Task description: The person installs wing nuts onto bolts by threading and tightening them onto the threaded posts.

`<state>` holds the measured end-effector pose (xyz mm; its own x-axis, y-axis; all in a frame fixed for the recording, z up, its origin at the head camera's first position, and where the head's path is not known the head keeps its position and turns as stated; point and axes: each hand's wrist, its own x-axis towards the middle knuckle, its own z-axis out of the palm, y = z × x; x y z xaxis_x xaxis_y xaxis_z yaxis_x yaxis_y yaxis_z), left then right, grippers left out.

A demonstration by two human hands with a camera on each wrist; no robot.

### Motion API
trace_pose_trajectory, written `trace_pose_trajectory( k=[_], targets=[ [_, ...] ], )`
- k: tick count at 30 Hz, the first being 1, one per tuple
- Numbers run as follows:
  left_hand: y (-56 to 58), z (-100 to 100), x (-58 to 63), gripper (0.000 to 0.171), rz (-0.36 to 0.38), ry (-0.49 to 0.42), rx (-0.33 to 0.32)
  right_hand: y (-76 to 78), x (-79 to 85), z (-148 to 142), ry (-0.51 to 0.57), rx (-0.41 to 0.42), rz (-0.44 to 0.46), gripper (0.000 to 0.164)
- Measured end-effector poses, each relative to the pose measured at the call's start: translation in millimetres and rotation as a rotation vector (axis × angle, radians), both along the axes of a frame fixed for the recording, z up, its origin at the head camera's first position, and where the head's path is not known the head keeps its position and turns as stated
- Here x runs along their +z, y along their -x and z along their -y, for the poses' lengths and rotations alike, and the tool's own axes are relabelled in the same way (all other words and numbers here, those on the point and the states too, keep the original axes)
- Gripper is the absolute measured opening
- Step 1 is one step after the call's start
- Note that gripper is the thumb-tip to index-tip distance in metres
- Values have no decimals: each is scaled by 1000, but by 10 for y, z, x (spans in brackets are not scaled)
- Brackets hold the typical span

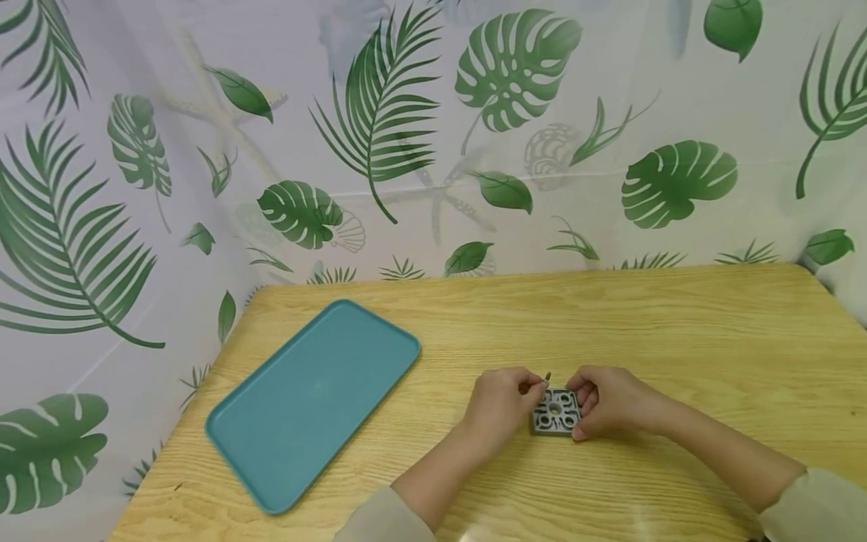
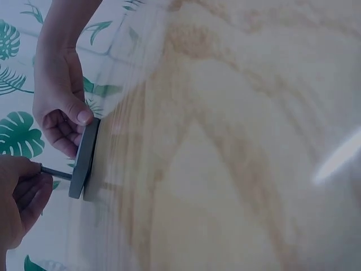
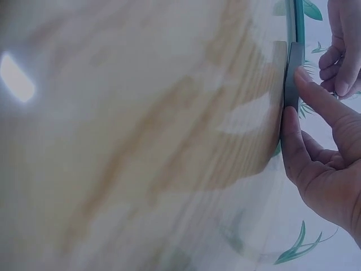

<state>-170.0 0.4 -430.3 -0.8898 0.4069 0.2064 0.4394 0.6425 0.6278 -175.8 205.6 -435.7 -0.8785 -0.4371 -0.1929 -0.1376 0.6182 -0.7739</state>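
A square grey plate (image 1: pixel 555 411) with a large centre hole, smaller corner holes and raised ribs lies on the wooden table, right of its middle. My right hand (image 1: pixel 612 400) grips its right side, thumb at the near corner and fingers at the far part. In the right wrist view, thumb and fingertip press the edge of the plate (image 3: pixel 292 76). My left hand (image 1: pixel 504 399) pinches a thin metal rod (image 1: pixel 548 376) over the plate's far left corner. The left wrist view shows the dark rod (image 2: pixel 56 173) running from those fingertips to the plate's face.
A blue-green rectangular tray (image 1: pixel 318 399) lies slanted on the left part of the table (image 1: pixel 650 324). A white cloth (image 1: pixel 433 248) printed with green leaves hangs behind the table and along its left side.
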Motion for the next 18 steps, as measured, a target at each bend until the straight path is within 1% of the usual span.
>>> trace_pose_trajectory(
  k=[2, 6, 9, 14, 16, 18],
  targets=[
    [28, 27, -7, 15, -25, 6, -45, 0, -8, -3, 2, -2, 2, 65],
    [109, 86, -2, 17, -102, 46, -149, -1, -10, -9, 6, -6, 3, 66],
    [195, 130, 7, 17, -112, 98, -230, -3, -4, -9, 11, -3, 0, 65],
    [359, 193, 42, 21, -45, 164, -376, -6, -5, -6, 21, -1, 4, 65],
    [408, 208, 47, 23, -7, 143, -422, -7, -14, -6, 23, -3, 7, 65],
    [438, 217, 34, 24, 17, 108, -452, -10, -22, -5, 24, -4, 10, 66]
  ],
)
